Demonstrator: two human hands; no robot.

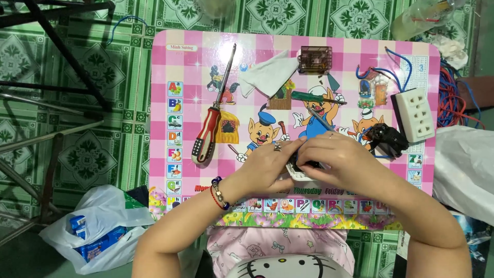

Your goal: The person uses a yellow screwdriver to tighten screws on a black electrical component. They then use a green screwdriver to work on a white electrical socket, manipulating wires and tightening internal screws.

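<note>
Quick count of what's on the little pink checkered table (164, 67): one big screwdriver with a red and black handle (207, 135) on the left side of the tabletop, one thinner green-handled screwdriver (314, 97) lying flat near the top centre, one crumpled white tissue (267, 76) up top, one small dark translucent box (315, 59) right beside it, one white multi-socket power strip (414, 114) at the right edge, and one black plug-like part (387, 139) just left of that, with blue wires (378, 72) looping nearby. Off the table there's one white plastic bag (98, 226) with blue packs in it at the lower left, and a tangle of red and blue cable (453, 98) at the far right.

Now the hands. Both are bunched together at the lower middle of the frame, right over a small white and black part (301, 169) that sits on the table near its front edge. The left hand (267, 164) has its fingers curled down onto the part, with a ring on one finger and a beaded bracelet on the wrist. The right hand (345, 162) is also curled closed on it, pinching from the right side, and a thin tool (320, 119) sticks up out of that grip toward the upper left.
</note>
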